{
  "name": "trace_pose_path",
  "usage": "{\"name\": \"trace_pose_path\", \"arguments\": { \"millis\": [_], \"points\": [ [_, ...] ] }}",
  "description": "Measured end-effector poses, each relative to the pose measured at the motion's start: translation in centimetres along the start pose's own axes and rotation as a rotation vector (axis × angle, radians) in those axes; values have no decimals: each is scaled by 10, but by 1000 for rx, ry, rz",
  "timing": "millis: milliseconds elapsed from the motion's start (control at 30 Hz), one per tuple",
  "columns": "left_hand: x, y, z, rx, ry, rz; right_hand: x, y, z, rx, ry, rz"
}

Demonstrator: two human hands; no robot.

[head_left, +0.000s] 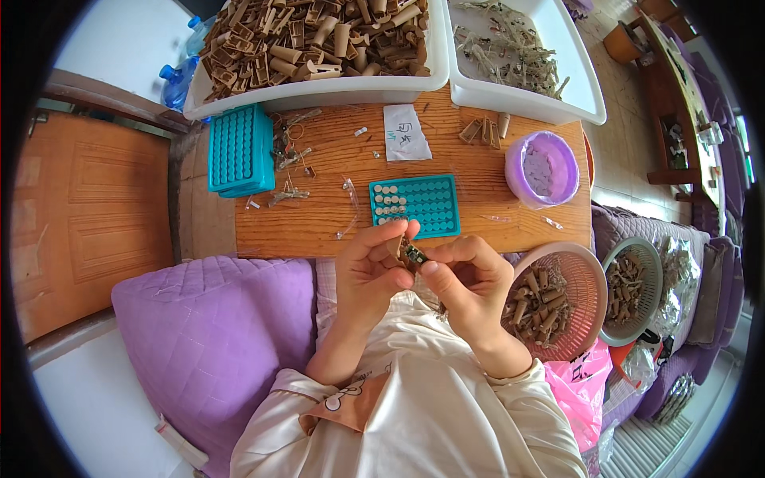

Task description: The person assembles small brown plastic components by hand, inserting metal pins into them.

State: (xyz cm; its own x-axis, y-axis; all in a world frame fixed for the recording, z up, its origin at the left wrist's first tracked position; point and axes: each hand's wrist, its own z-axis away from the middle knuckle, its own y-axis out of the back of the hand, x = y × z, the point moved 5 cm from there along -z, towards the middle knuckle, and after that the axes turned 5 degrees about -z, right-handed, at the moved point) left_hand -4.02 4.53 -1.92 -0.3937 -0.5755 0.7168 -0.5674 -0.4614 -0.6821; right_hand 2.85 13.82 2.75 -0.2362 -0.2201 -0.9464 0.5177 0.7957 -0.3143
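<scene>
In front of my chest, both hands meet over one small piece of work. My left hand (368, 269) is closed, pinching a brown plastic shell (395, 246) between thumb and fingers. A small green circuit board (415, 255) sits at the shell's edge, and my right hand (472, 280) grips it with thumb and forefinger. Whether the board is inside the shell or beside it I cannot tell. Just beyond my fingertips lies a teal tray (434, 201) with round pockets; white round pieces fill part of its left side.
A white bin (319, 94) heaped with brown shells and another white bin (586, 76) of wired parts stand at the back. Stacked teal trays (241, 151) are left; a purple-lined tub (543, 169) is right. Pink (591, 291) and grey baskets (658, 279) hold shells beside my right arm.
</scene>
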Motion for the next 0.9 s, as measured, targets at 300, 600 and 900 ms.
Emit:
{"name": "trace_pose_path", "arguments": {
  "millis": [300, 600, 900],
  "points": [
    [-5, 0, -1, -33, 70, 125, 14, 7, 0, 24, -312, -368],
    [-6, -3, -1, 24, 110, 91, 10, 4, 5, 143, -46, -39],
    [-7, -2, 1, 53, 78, 18, 11, 5, 6, 158, -70, -60]
  ]
}}
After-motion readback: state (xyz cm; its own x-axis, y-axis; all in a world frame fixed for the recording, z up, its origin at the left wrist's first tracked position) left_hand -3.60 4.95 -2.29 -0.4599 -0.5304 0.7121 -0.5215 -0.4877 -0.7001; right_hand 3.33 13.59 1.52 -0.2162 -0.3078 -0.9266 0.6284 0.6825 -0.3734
